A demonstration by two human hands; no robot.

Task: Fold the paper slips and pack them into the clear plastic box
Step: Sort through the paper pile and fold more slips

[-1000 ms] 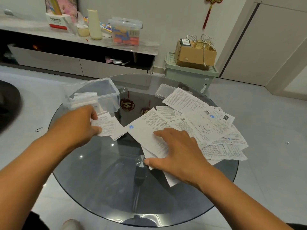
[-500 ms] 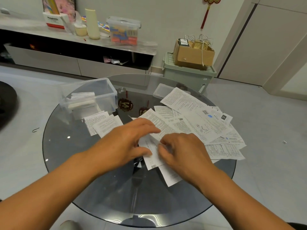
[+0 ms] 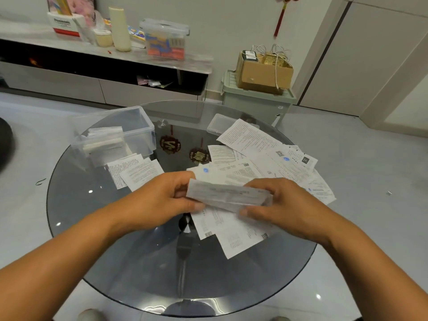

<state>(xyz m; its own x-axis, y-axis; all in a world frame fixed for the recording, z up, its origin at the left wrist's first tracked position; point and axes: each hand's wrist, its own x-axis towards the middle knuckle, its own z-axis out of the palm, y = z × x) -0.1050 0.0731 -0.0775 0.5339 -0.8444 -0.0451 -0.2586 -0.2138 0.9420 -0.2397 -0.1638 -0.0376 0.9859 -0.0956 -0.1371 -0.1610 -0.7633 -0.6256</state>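
Watching the head cam here and both hands are on one paper slip (image 3: 228, 197) held up over the round glass table (image 3: 120, 262). The left hand (image 3: 159, 200) pinches its left end, thumb underneath and fingers curled over the top; the right hand (image 3: 286, 206) grips the right end the same way. The slip looks partly folded lengthwise, kinda blurry though. The clear plastic box (image 3: 139, 133) sits open at the far left of the table with some folded slips (image 3: 105, 141) already inside. Two small sheets (image 3: 135, 170) lie just in front of it, and a loose pile of papers (image 3: 266, 158) spreads across the right side.
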